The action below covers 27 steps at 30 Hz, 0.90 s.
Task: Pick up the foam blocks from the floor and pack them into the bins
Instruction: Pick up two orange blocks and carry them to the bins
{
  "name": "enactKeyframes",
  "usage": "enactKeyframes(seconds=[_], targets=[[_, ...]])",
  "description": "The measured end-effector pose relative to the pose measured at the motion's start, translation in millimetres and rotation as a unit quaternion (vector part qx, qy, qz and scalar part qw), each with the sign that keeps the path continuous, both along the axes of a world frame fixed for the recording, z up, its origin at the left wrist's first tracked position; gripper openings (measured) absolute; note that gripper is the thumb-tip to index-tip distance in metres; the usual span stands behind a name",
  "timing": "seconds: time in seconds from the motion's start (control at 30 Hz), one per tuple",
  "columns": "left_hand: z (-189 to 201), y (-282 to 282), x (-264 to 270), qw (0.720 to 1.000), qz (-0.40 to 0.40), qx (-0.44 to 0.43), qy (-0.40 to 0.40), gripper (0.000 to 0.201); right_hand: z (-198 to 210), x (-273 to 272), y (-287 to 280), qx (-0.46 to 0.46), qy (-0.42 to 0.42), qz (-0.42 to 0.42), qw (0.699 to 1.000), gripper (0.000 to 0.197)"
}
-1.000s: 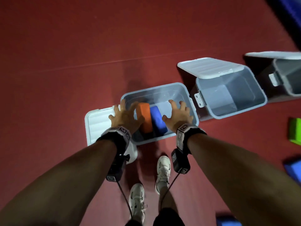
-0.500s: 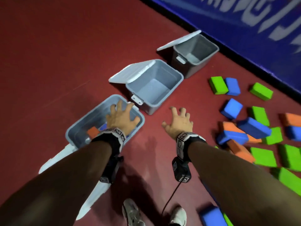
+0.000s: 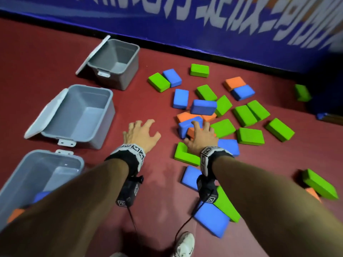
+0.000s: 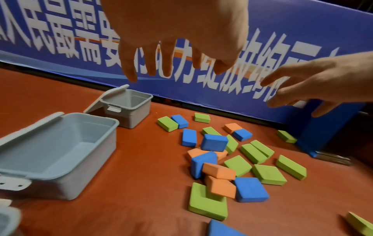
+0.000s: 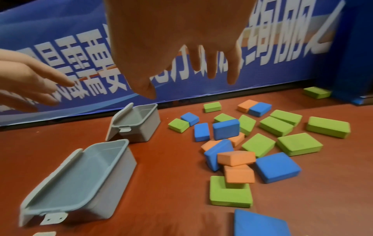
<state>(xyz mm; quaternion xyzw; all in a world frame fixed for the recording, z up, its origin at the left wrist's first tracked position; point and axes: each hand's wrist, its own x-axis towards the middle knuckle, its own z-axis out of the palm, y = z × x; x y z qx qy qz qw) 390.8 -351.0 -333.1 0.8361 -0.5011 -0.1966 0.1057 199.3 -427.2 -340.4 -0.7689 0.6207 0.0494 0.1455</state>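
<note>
Many green, blue and orange foam blocks lie scattered on the red floor. My right hand (image 3: 201, 132) hovers open with spread fingers over the near side of the pile, above two stacked orange blocks (image 5: 236, 158) and a leaning blue block (image 3: 185, 125). It holds nothing. My left hand (image 3: 143, 128) is also open and empty, over bare floor between the pile and the middle bin (image 3: 74, 108). The near bin (image 3: 37, 169) at the lower left holds a blue block (image 3: 41, 195) and an orange block (image 3: 15, 214), partly hidden by my left forearm.
A third grey bin (image 3: 118, 56) stands open further back, its lid hanging behind it like the others'. A blue banner wall (image 3: 185, 25) closes off the far side. More blocks lie near my feet, including a blue one (image 3: 209, 217) and a green one (image 3: 319, 184).
My view swung right from the near bin to the block pile. Both hands left that bin and moved right; the right hand now hangs over the pile.
</note>
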Motion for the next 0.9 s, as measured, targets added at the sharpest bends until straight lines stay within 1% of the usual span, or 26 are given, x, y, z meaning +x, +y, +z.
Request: enactKeyframes(seconds=[0.17, 0.23, 0.33, 0.47, 0.6, 0.73, 0.9], targets=[[14, -49, -65, 0.999, -0.033, -0.007, 0.005, 0.052, 11, -87, -25, 0.014, 0.002, -0.056, 0.998, 0.073], [20, -66, -83, 0.999, -0.047, -0.021, -0.001, 0.051, 15, -109, -36, 0.016, -0.002, -0.073, 0.997, 0.074], [25, -90, -101, 0.996, -0.077, -0.053, -0.006, 0.046, 19, -126, -51, 0.017, -0.004, -0.086, 0.996, 0.075], [23, -127, -110, 0.994, -0.098, -0.052, -0.005, 0.046, 16, -132, -72, 0.017, 0.003, -0.102, 0.995, 0.072], [14, -167, -106, 0.992, -0.122, -0.036, -0.009, 0.046, 10, -125, -97, 0.020, 0.004, -0.125, 0.992, 0.065], [11, -209, -90, 0.990, -0.141, -0.026, 0.005, 0.046, 14, -112, -133, 0.028, 0.013, -0.141, 0.989, 0.064], [17, -253, -59, 0.986, -0.165, -0.018, 0.011, 0.048, 23, -92, -181, 0.014, 0.024, -0.163, 0.986, 0.070]])
